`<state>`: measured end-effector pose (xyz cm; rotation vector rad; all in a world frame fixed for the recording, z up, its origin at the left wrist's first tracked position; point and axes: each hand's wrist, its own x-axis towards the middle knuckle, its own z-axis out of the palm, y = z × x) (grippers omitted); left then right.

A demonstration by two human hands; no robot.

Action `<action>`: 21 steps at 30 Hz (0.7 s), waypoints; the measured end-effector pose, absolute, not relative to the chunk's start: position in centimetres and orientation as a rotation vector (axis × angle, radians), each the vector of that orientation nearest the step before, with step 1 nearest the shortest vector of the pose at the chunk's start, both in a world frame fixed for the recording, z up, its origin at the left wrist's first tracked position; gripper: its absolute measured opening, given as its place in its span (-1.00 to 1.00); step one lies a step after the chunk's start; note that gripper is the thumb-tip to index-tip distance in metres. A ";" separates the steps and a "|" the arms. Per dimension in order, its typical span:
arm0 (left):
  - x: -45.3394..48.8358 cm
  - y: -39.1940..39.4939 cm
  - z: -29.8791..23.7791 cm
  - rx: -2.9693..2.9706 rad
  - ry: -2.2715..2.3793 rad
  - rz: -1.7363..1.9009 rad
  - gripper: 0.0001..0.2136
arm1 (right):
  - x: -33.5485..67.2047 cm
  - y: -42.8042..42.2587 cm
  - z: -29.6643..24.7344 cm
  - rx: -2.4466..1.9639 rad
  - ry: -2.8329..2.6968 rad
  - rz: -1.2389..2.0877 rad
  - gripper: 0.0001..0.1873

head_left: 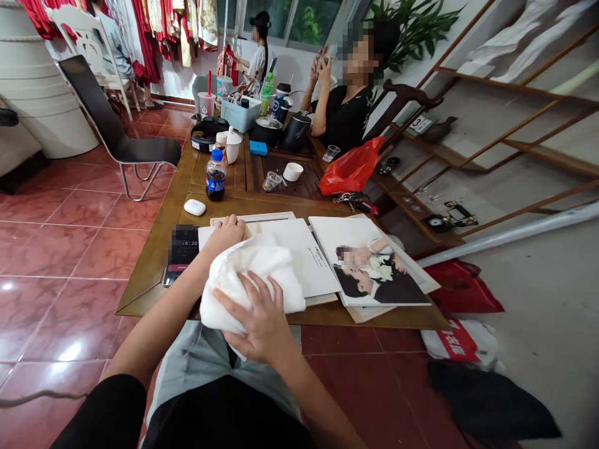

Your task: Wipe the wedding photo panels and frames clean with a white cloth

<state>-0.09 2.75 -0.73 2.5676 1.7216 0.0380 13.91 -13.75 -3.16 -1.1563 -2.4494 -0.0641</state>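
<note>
A white cloth is bunched over the near edge of a wooden table. My right hand lies on the cloth, fingers curled around its lower part. My left hand reaches past the cloth and rests closed on a white sheet or frame; its fingers are hidden. To the right lies a large photo print of a couple on a stack of frames. A phone lies left of my left hand.
Farther along the table stand a cola bottle, a white earbud case, cups, a red plastic bag and a tea tray. A person in black sits at the far right. A black chair stands left; shelves are at right.
</note>
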 end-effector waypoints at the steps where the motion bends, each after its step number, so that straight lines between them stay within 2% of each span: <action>1: -0.1 2.7 -0.7 2.561 1.724 0.034 -0.66 | 14.0 -13.7 -3.1 -1.146 -2.468 -0.064 -0.25; 8: -0.2 2.3 -0.8 2.615 1.715 0.130 -0.65 | 17.7 -13.5 -3.6 -1.224 -2.418 -0.122 -0.32; 16: -0.2 2.3 -0.8 2.556 1.706 0.188 -0.65 | 25.0 -12.7 -4.7 -1.558 -2.164 -0.390 -0.43; 21: -0.2 2.5 -1.0 2.579 1.706 0.192 -0.64 | 24.3 -12.4 -4.5 -1.597 -2.127 -0.403 -0.45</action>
